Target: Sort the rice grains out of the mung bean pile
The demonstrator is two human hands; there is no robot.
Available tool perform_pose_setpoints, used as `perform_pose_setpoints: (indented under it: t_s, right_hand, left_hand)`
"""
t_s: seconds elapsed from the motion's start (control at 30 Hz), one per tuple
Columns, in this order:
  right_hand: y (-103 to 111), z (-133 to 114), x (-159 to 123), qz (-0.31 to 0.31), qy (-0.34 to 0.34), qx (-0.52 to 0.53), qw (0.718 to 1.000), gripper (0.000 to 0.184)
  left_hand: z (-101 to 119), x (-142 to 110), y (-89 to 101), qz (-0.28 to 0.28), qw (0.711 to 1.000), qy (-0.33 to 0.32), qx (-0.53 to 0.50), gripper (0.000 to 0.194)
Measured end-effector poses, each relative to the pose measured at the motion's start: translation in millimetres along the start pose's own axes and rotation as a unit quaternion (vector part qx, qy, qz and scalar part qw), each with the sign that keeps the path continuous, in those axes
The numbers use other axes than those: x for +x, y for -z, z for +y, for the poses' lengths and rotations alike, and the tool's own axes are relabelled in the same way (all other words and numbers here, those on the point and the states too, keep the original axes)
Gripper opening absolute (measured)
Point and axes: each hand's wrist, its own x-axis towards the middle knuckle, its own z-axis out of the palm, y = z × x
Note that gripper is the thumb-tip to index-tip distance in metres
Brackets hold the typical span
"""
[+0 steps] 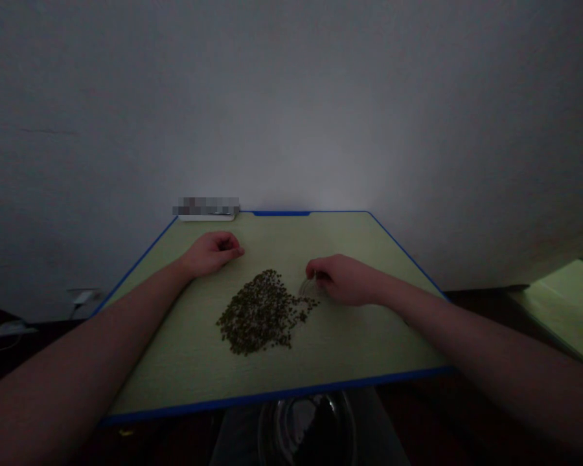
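Observation:
A loose pile of small dark green and brown seeds or beans (260, 315) lies on the pale table, with a thin spur of them reaching right. Beyond the pile's left side rests my left hand (212, 254), its fingers loosely curled toward the thumb around a shadowed hollow where nothing shows. My right hand (342, 279) is closed at the right of the pile. Its fingers pinch a small, clear object with curved edges (307, 285), tilted down by the spur of seeds. The dim light hides exactly what this object is.
The table (369, 349) has a blue rim. A white tray-like item (206, 217), its top blurred out, sits at the far left corner against the wall (291, 103). Below the near edge, a shiny metal bowl (267, 430) rests on the lap. A plug (82, 298) is at left.

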Motion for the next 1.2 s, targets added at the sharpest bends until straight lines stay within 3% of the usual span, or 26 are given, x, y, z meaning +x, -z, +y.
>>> perform_pose_setpoints:
  t_s: [0.53,1.2]
  right_hand:
    - [-7.5,8.2,-62.5,0.026,-0.08,0.063,0.995,0.022]
    - [-10.6,-3.7,-68.2,0.014,-0.094,0.096,0.991,0.022]
  left_hand:
    - [-3.2,1.9,0.1,0.008,1.0,-0.014,0.027,0.031]
    - [-4.3,2.2,-0.1,0.0,1.0,-0.017,0.01,0.03]
